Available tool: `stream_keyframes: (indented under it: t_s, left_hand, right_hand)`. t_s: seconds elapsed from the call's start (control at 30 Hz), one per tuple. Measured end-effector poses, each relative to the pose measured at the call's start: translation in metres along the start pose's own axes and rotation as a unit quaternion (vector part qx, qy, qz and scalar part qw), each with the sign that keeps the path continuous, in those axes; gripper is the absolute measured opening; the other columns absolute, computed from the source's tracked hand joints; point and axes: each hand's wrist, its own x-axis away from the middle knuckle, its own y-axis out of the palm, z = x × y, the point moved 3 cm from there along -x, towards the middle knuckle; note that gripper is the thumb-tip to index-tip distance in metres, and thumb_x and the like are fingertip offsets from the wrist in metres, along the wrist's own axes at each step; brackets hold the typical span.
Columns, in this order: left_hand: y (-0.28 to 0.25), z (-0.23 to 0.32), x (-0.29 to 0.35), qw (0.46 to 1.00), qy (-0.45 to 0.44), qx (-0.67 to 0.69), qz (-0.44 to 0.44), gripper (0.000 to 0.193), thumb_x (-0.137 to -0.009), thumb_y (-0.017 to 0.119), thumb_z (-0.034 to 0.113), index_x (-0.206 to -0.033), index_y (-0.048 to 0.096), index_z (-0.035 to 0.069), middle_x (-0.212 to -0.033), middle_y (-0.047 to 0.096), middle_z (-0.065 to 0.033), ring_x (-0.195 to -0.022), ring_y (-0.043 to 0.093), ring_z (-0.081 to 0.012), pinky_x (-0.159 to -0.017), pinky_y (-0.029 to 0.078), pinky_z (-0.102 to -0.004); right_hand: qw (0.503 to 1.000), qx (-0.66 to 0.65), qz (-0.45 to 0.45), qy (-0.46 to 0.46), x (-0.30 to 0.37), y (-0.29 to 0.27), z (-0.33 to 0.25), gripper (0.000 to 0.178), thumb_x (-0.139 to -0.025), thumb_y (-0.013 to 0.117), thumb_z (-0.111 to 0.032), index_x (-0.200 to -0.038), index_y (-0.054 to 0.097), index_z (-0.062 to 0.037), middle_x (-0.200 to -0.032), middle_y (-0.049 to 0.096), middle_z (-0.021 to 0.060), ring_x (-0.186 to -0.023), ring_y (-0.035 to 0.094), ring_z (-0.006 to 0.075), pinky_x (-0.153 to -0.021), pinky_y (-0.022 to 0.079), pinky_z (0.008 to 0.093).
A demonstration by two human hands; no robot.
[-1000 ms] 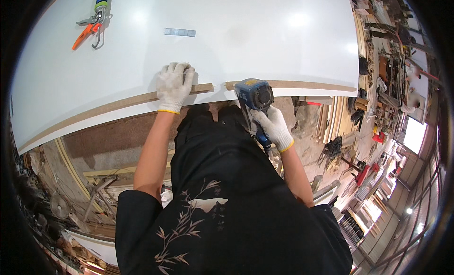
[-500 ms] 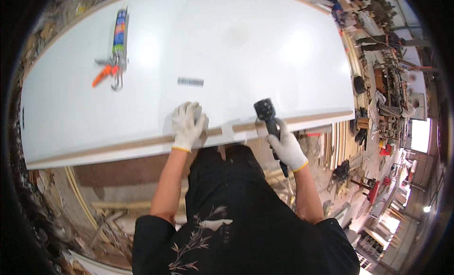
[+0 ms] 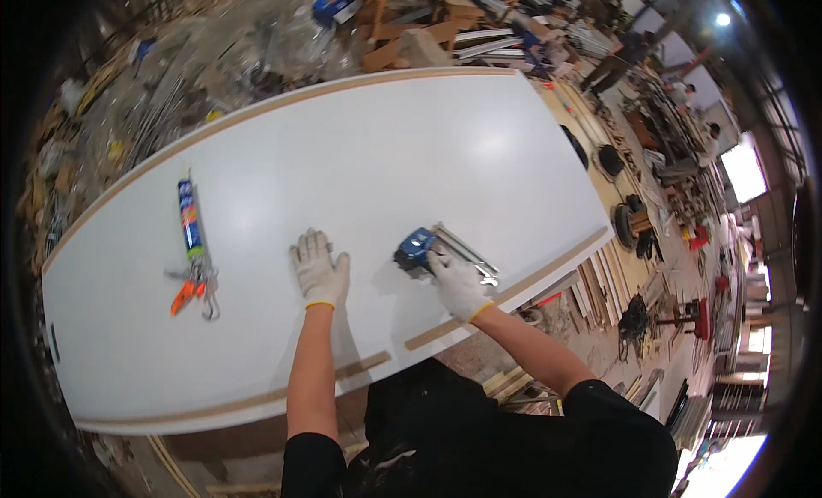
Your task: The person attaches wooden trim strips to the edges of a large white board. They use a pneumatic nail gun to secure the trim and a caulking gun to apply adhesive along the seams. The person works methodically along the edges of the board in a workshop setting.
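1. Near edge: brown strips line the white panel point(image 3: 385, 155), the left strip point(image 3: 362, 364) reaching toward seven o'clock, the right strip point(image 3: 548, 272) at four (clock centred on the panel, twelve pointing away from the person). Judged by layout, this edge is nearly lined; a short gap at five remains unfilled.
2. Panel middle: the left hand point(image 3: 318, 274) lies open, palm down, near the hub. At three o'clock, the right hand point(image 3: 458, 286) is closed round a blue power tool point(image 3: 418, 246), clear of the strips; its contact with the panel cannot be told.
3. Nine o'clock: caulking gun point(image 3: 190, 228), lying unheld.
4. Far edge, ten to one: far strip point(image 3: 445, 72), apparently laid. Whether any strip is fastened cannot be seen; the short sides show none.
5. Beyond: heaped scrap point(image 3: 419, 48) past twelve; a co-worker point(image 3: 632, 53) at two.
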Motion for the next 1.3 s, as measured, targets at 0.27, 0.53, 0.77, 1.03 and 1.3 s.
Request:
stream_keyframes:
  t_s: [0.27, 0.53, 0.77, 1.03, 1.3]
  left_hand:
    - [0.014, -0.009, -0.097, 0.999, -0.032, 0.009, 0.041, 0.076, -0.092, 0.07, 0.036, -0.154, 0.046, -0.001, -0.166, 0.042, -0.0208, -0.158, 0.031, -0.0351, -0.133, 0.014, -0.0522]
    - [0.019, -0.05, -0.182, 0.991, -0.05, -0.122, 0.019, 0.081, -0.104, 0.047, 0.054, -0.164, 0.033, 0.001, -0.172, 0.033, -0.0169, -0.16, 0.026, -0.0337, -0.133, 0.013, -0.0505]
    - [0.015, -0.098, -0.288, 0.979, -0.082, -0.156, 0.105, 0.081, -0.106, 0.045, 0.056, -0.166, 0.03, 0.003, -0.172, 0.033, -0.0175, -0.159, 0.029, -0.035, -0.131, 0.02, -0.0507]
    - [0.018, -0.069, -0.155, 0.983, -0.036, -0.177, -0.041, 0.069, -0.098, 0.063, 0.041, -0.15, 0.052, -0.003, -0.161, 0.047, -0.0227, -0.156, 0.032, -0.0371, -0.131, 0.017, -0.0532]
    - [-0.009, 0.006, 0.114, 0.992, -0.088, 0.084, 0.024, 0.067, -0.097, 0.065, 0.043, -0.146, 0.054, -0.002, -0.156, 0.05, -0.0234, -0.148, 0.041, -0.0418, -0.129, 0.025, -0.0505]
  right_hand:
    - [0.992, 0.111, 0.058, -0.036, -0.201, 0.052, 0.001, 0.052, -0.101, 0.05, -0.012, -0.153, 0.049, -0.0062, -0.13, 0.062, 0.0345, -0.096, 0.073, 0.045, -0.073, 0.055, 0.0574]
    - [0.98, -0.02, 0.11, -0.163, -0.294, 0.089, -0.081, 0.071, -0.091, 0.065, -0.032, -0.152, 0.049, 0.001, -0.151, 0.053, 0.0242, -0.146, 0.045, 0.0404, -0.123, 0.031, 0.0536]
    - [0.974, -0.183, 0.084, -0.1, -0.169, 0.068, -0.116, 0.085, -0.085, 0.073, -0.041, -0.148, 0.048, 0.0101, -0.156, 0.044, 0.0284, -0.149, 0.037, 0.043, -0.128, 0.024, 0.0549]
    - [0.95, -0.305, 0.043, -0.051, -0.194, 0.097, -0.119, 0.08, -0.082, 0.077, -0.035, -0.149, 0.054, 0.0026, -0.161, 0.043, 0.0258, -0.153, 0.036, 0.0421, -0.129, 0.027, 0.0487]
    - [0.993, -0.038, 0.054, -0.096, -0.193, 0.099, -0.119, 0.082, -0.101, 0.059, -0.052, -0.16, 0.041, 0.0013, -0.167, 0.038, 0.0255, -0.158, 0.029, 0.0403, -0.132, 0.015, 0.0527]
